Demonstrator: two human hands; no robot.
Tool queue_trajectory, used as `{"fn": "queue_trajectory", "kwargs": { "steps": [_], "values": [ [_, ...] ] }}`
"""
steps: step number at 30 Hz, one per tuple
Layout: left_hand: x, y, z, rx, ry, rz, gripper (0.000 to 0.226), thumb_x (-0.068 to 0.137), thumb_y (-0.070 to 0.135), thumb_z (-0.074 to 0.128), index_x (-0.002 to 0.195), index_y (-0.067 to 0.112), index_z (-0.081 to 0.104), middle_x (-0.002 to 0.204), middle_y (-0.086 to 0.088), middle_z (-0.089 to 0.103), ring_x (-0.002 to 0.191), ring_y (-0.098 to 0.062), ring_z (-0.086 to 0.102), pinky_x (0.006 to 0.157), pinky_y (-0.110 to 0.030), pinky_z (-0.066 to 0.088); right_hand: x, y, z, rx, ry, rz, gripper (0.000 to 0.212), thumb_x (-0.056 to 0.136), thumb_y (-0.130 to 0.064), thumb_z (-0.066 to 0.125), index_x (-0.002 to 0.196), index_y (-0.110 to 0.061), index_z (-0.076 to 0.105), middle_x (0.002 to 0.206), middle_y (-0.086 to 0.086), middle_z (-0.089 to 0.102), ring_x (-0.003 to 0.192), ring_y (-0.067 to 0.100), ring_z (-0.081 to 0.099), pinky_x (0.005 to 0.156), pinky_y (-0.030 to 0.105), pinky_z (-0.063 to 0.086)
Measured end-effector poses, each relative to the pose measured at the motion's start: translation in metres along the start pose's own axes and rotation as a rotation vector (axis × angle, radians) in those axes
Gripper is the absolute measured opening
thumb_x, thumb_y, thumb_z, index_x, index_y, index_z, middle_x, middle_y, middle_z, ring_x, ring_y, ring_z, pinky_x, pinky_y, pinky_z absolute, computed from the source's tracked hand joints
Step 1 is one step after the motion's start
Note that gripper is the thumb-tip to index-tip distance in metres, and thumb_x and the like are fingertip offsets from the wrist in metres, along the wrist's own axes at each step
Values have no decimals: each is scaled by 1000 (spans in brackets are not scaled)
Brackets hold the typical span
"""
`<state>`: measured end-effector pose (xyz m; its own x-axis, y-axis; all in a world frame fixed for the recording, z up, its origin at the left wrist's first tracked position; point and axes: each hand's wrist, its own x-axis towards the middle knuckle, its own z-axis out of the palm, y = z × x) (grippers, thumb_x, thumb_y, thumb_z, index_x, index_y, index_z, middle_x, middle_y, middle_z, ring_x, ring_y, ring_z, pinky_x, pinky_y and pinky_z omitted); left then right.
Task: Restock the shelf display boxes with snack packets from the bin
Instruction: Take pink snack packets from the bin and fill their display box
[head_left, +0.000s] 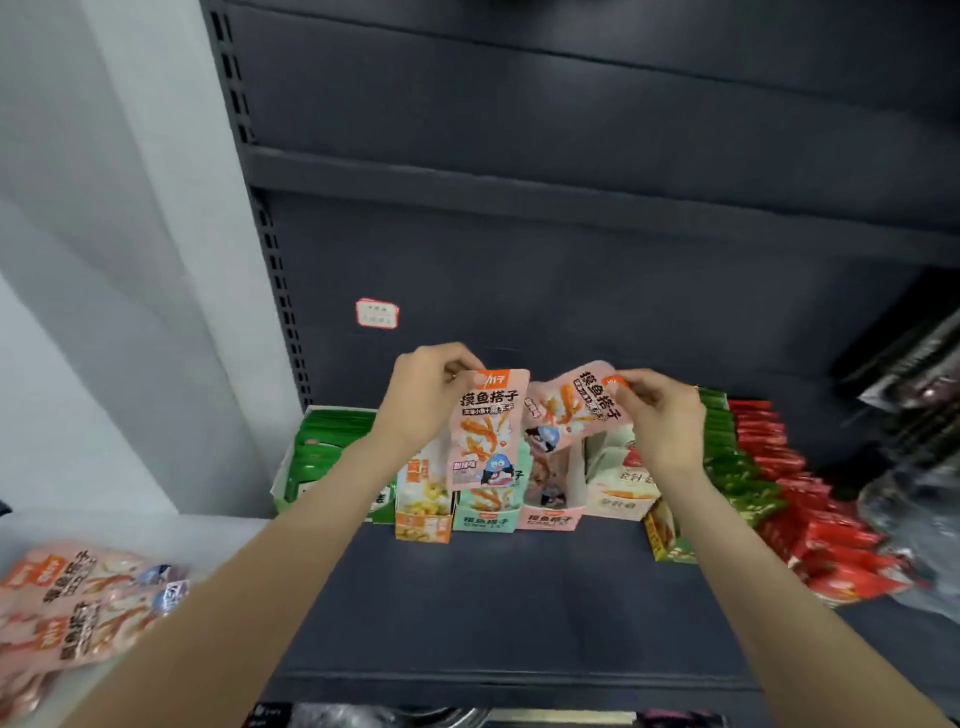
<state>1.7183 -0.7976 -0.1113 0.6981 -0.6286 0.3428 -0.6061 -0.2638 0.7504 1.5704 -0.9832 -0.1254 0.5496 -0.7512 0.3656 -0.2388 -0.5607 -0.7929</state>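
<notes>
My left hand pinches the top corner of a pink snack packet that hangs upright in front of the display boxes. In my right hand a second pink packet is gripped by its top edge and tilted to the left, over the pink display box. Beside that box stand a teal display box and an orange one. At the lower left lie more pink packets, blurred, on a white surface.
A green display box stands at the shelf's left end, a cream box right of the pink one. Rows of green packets and red packets fill the right. The dark shelf board lies bare in front. A price label sticks on the back panel.
</notes>
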Motion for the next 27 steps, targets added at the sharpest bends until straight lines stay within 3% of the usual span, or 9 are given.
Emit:
{"fn": "queue_trajectory", "kwargs": {
  "steps": [6,12,17,22,27],
  "values": [
    [25,12,17,-16,2,-6,5,86,12,66,86,15,70,80,6,68,74,0,61,67,-3,45,31,14,0,-222,-47,-129,12,88,-11,64,96,-13,73,91,0,72,83,13,66,79,29,53],
    [31,4,24,18,-19,-61,5,87,13,65,88,15,70,82,5,68,74,2,60,66,-2,43,43,20,25,-513,-443,-255,22,92,-14,57,110,-18,70,108,3,67,97,22,62,82,35,51],
    [29,-6,21,3,-42,-105,5,87,13,65,88,14,69,78,10,63,70,7,56,65,0,40,39,27,44,-737,-631,-272,27,94,-19,54,118,-27,64,120,-2,64,104,19,62,79,30,50],
    [30,-15,23,-17,-64,-115,5,87,13,65,87,15,69,78,12,63,69,10,56,63,0,39,37,35,49,-775,-649,-290,29,96,-18,52,122,-27,61,124,-2,62,109,18,60,86,30,48],
    [34,-15,27,-56,-67,-108,6,87,13,64,87,17,68,80,10,66,72,6,59,64,-1,42,43,37,45,-613,-573,-283,33,92,-15,58,124,-20,60,123,-1,56,114,17,53,89,31,49]
  ]
}}
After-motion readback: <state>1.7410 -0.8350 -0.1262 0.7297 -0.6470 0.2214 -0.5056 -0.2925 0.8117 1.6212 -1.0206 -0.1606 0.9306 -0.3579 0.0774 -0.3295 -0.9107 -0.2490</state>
